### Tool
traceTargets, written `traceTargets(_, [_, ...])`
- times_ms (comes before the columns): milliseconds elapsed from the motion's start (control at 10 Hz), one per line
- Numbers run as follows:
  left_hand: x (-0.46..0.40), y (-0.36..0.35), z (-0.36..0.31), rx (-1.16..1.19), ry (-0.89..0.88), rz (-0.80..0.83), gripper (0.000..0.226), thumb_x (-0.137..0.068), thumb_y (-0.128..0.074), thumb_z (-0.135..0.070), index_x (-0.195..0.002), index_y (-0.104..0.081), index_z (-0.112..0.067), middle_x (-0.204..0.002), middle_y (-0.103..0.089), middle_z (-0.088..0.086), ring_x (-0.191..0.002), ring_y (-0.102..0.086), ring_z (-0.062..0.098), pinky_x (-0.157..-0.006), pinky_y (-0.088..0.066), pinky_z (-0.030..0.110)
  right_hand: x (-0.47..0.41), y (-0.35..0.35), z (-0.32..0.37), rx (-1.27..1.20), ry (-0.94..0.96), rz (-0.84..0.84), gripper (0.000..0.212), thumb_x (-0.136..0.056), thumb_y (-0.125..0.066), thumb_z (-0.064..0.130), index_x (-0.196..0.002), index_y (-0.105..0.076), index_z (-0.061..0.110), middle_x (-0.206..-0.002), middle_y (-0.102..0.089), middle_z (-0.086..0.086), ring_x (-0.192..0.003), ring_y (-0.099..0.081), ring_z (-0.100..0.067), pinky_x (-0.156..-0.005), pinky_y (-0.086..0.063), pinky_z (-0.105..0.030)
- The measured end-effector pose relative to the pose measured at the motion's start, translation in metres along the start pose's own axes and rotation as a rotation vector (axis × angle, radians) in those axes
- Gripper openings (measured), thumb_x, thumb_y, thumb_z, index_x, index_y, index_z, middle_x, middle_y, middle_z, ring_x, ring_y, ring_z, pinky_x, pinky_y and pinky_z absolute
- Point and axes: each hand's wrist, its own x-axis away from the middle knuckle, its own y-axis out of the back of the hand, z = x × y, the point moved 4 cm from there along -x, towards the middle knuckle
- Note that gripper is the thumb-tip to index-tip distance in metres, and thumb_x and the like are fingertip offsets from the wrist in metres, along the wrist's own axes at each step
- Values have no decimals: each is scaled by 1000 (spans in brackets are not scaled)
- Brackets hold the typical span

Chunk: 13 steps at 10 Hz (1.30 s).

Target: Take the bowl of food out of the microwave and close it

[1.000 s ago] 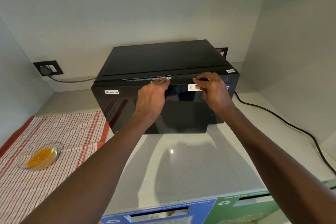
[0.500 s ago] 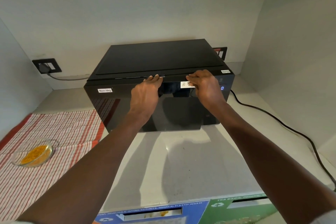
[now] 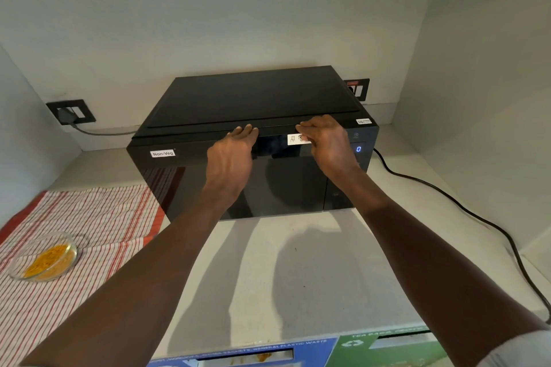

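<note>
The black microwave point(image 3: 253, 98) stands at the back of the white counter point(image 3: 298, 283), and its glossy door point(image 3: 190, 188) lies flush with the body. My left hand point(image 3: 231, 158) rests flat on the door with its fingertips at the top edge. At that same edge, a little to the right, my right hand point(image 3: 328, 143) presses with bent fingers beside a white sticker. Neither hand holds anything. The glass bowl of yellow food point(image 3: 44, 258) sits on the striped cloth point(image 3: 89, 217) at the far left, apart from both hands.
A black power cable point(image 3: 477, 217) runs from the microwave across the right side of the counter. A wall socket with a plug point(image 3: 71, 112) is at the back left. Blue point(image 3: 253, 351) and green point(image 3: 387, 348) waste-bin labels sit below the counter's front edge. Walls enclose both sides.
The gap along the top of the microwave door has closed under both hands. The hands stayed at the door's top edge, and the bowl has not moved on the cloth.
</note>
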Motion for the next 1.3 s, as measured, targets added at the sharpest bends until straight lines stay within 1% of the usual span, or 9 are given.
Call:
traceTargets(300, [1,-2,-2,17,15,-23,49,-96,-55,-8,-143,-49,-20,-149,-51,5,-136,-49,26,-103,-47,48,1,-1,0,-15,-12,-1,43,-83,-65,-10,-124,-66,4,-126,-66,-14,-120,-56,-28,-102,-49,-35])
traceTargets(500, [1,-4,-2,57,23,-43,46,-97,-55,-10,-142,-50,-20,-148,-52,4,-137,-48,25,-107,-45,47,1,-2,-1,-28,-24,-3,44,-83,-65,-10,-124,-65,5,-127,-65,-14,-121,-56,-28,-101,-50,-35])
traceTargets(600, [3,-3,-2,106,31,-77,49,-93,-57,-4,-140,-53,-17,-146,-54,6,-136,-49,27,-109,-44,47,2,-4,-2,-23,-30,-10,43,-82,-65,-11,-123,-67,4,-124,-67,-14,-118,-58,-29,-97,-53,-38])
traceTargets(700, [4,-3,-4,127,28,-100,50,-91,-58,-1,-139,-54,-16,-145,-55,7,-136,-50,27,-111,-42,45,2,-4,-2,-19,-30,-17,44,-81,-66,-12,-122,-67,4,-121,-68,-14,-116,-59,-29,-94,-55,-40])
traceTargets(900, [3,-5,-3,140,30,-99,50,-92,-57,-1,-140,-53,-15,-146,-54,7,-137,-49,25,-114,-40,42,3,-4,-2,-41,-28,-78,44,-76,-71,-13,-117,-70,3,-115,-71,-15,-110,-62,-31,-88,-58,-40])
traceTargets(1000, [4,-4,-6,130,36,-70,49,-93,-56,-3,-140,-53,-16,-147,-53,7,-137,-49,26,-112,-42,45,9,-4,1,-7,-29,-56,44,-78,-71,-10,-119,-69,4,-117,-71,-13,-112,-62,-30,-89,-58,-39])
traceTargets(1100, [1,1,-4,115,40,-17,48,-94,-53,-2,-139,-53,-17,-146,-54,6,-133,-52,28,-105,-48,47,10,-1,6,22,-19,-33,44,-81,-71,-5,-123,-66,5,-122,-69,-14,-116,-62,-30,-95,-56,-40])
traceTargets(1200, [-4,9,-3,83,25,1,42,-97,-48,-6,-137,-53,-15,-146,-54,7,-127,-57,30,-96,-53,47,25,2,11,50,-6,-27,46,-88,-66,5,-133,-56,1,-136,-59,-17,-130,-53,-31,-111,-41,-42])
traceTargets(1300, [-4,13,-5,90,14,-23,42,-102,-42,-15,-144,-44,-11,-154,-43,10,-139,-46,29,-106,-45,44,55,4,13,65,-50,-98,48,-89,-65,9,-134,-53,-2,-140,-54,-19,-133,-49,-32,-113,-37,-42])
